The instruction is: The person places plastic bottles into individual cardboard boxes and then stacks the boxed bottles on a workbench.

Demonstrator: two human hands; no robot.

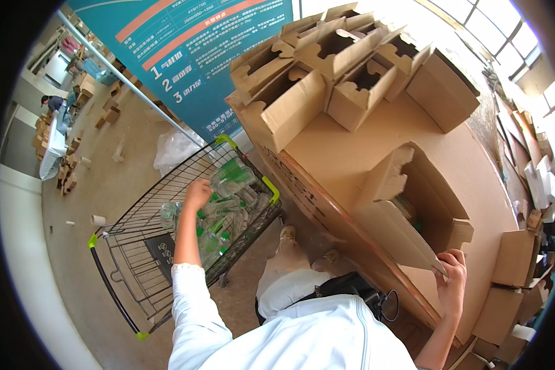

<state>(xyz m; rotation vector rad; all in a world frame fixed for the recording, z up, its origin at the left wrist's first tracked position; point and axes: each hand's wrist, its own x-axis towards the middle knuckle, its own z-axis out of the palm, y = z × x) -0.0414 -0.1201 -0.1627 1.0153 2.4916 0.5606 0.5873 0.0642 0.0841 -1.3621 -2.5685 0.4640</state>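
Observation:
My left hand (198, 193) reaches down into a black wire shopping cart (128, 280). Its fingers are curled beside a clear plastic bottle with a green label (233, 177); whether they grip a bottle is hard to make out. Several clear bottles with green caps (213, 237) lie jumbled in the cart. On the right, my right hand (451, 276) pinches the near flap of an open cardboard box (393, 231). That box stands on a large brown carton (345, 160), and something with a bit of green shows inside it.
Several open cardboard boxes (296, 102) crowd the carton's far end. A blue printed banner (185, 68) stands behind the cart, with a clear plastic bag (182, 151) at its foot. More boxes (499, 311) lie at the right. Far left, a person (54, 103) is among boxes.

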